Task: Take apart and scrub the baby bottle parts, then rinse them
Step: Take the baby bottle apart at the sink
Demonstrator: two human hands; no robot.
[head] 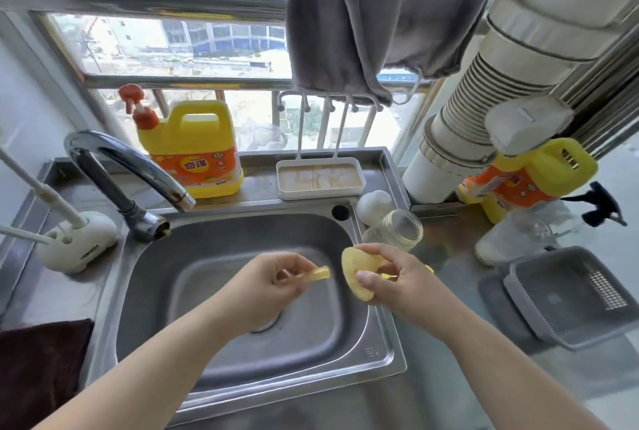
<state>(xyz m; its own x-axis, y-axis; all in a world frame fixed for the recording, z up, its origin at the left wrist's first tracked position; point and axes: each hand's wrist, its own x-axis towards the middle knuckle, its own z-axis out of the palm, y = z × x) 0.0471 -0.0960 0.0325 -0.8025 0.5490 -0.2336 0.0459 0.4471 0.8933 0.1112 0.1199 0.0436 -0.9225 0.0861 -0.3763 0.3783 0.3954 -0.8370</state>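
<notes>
Working over sink: both hands held above the basin, each with a small yellowish bottle part.
Counter (449, 391): steel, surrounds the sink on all sides.
Sink (377, 336): steel basin, landmark for all entries below; drain partly hidden under the left forearm.
Faucet (114, 160): chrome, rising from the sink's back-left corner, spout arcing toward the basin.
Detergent jug (193, 149): yellow, orange pump, on the ledge behind the sink.
Drain basket (567, 294): grey, on the counter well to the right of the sink.
White tray (320, 179): on the ledge behind the sink, right of the jug.
Bottle body (397, 230): clear glass, open mouth, lying tilted on the counter at the sink's back-right corner.
White cap (375, 205): just behind the bottle body.
Right hand (397, 277): above the sink's right side; grip clamped, thumb and fingers pinching the nipple (356, 274), a soft yellowish disc.
Left hand (273, 277): above the sink's centre; grip clamped, fingertips pinching a small tube piece (320, 274), translucent yellow, its end pointing at the nipple but apart from it.
</notes>
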